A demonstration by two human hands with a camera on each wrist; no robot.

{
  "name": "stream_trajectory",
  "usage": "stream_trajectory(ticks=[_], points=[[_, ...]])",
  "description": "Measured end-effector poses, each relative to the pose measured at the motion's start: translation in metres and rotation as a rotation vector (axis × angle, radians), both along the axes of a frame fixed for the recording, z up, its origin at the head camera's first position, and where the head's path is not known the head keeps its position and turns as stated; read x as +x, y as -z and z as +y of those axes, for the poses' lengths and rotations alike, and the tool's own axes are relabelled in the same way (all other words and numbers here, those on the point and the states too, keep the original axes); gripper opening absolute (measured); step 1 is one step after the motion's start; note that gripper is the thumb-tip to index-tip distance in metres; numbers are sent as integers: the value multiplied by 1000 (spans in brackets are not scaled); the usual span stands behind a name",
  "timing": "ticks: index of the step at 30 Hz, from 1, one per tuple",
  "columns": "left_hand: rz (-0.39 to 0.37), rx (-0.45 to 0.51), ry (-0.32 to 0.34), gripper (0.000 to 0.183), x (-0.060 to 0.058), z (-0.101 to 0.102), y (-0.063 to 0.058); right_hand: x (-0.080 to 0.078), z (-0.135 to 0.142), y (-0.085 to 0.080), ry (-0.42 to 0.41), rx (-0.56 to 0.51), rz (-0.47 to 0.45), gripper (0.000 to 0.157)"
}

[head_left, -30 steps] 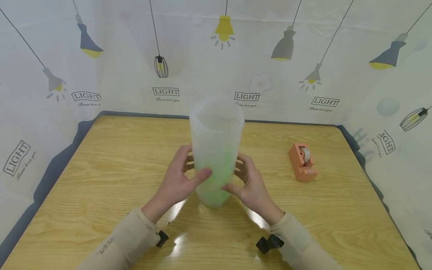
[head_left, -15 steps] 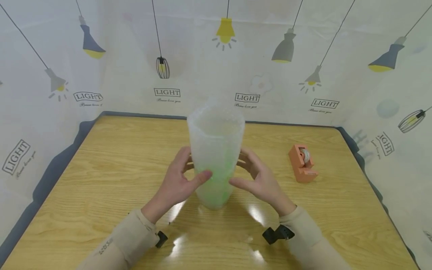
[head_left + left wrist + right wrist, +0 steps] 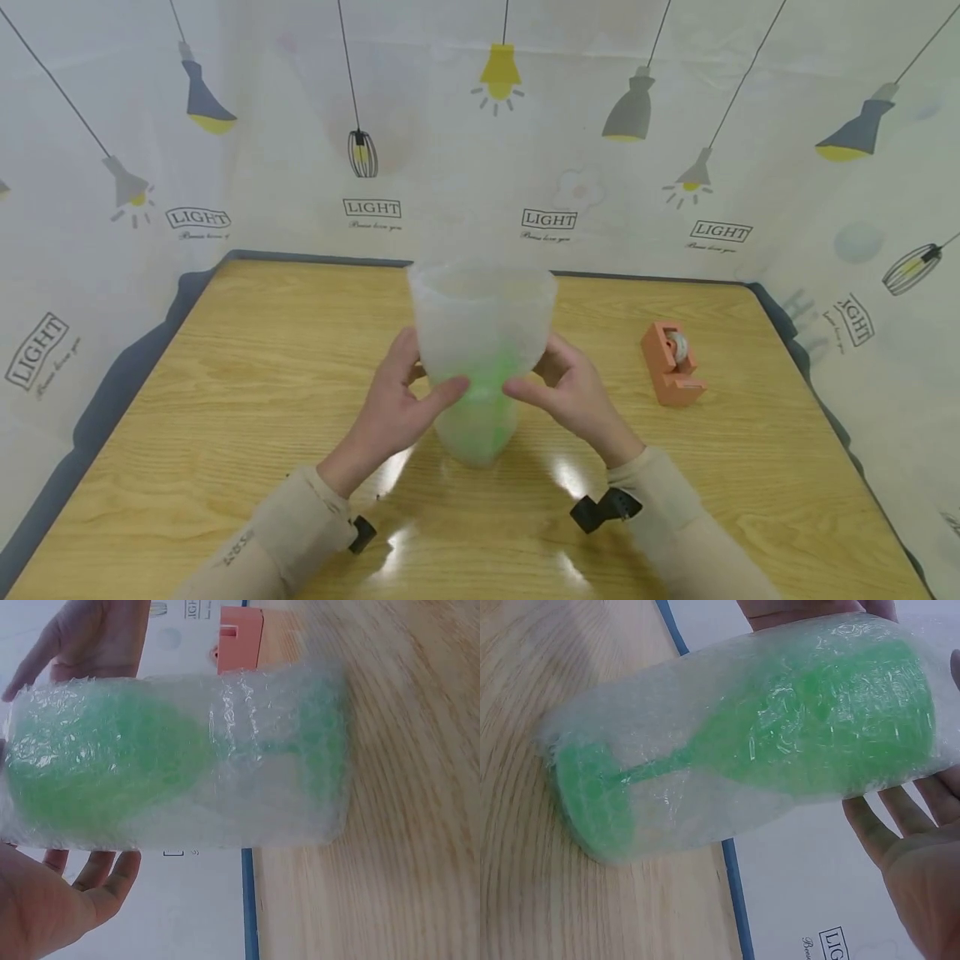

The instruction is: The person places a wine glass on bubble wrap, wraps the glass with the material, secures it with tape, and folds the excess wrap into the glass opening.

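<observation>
A green wine glass (image 3: 817, 720), its bowl, stem and foot visible, stands upright inside a tube of clear bubble wrap (image 3: 480, 325). The wrap rises well past the glass and its top flares wide. My left hand (image 3: 397, 404) holds the wrap from the left, thumb across the near side, fingers curving behind. From the right, my right hand (image 3: 577, 404) holds it the same way, both thumbs pointing inward at bowl height. In the left wrist view the foot of the glass (image 3: 321, 739) is at the tabletop end of the tube.
An orange tape dispenser (image 3: 670, 362) with a roll of clear tape stands on the wooden table (image 3: 247, 358) to the right. Behind and beside the table hangs a white curtain (image 3: 450, 167) printed with lamps. A black strap mount (image 3: 606, 510) sits at the right wrist.
The top of the bubble wrap has dropped lower and spread wider in the head view. My right hand shifted outward, then came back in with its thumb on the wrap. My left hand stayed in place.
</observation>
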State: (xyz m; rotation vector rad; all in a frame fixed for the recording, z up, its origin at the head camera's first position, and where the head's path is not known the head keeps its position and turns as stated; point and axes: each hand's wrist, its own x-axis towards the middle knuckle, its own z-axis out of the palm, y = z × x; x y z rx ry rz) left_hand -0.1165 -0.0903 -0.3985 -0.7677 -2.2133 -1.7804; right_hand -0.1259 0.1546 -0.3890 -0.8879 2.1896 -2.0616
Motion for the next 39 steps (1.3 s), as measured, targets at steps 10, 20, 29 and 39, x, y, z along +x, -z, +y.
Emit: stream_trajectory(ticks=[10, 20, 29, 39], points=[[-23, 30, -34, 47, 5, 8, -2, 1, -7, 2, 133, 6, -15, 37], [55, 24, -121, 51, 4, 4, -5, -1, -10, 1, 95, -4, 19, 34], [66, 106, -142, 31, 6, 12, -6, 2, -8, 0, 100, 15, 29, 36], [74, 134, -263, 18, 8, 21, -7, 13, -9, 2, 231, -43, 209, 36]])
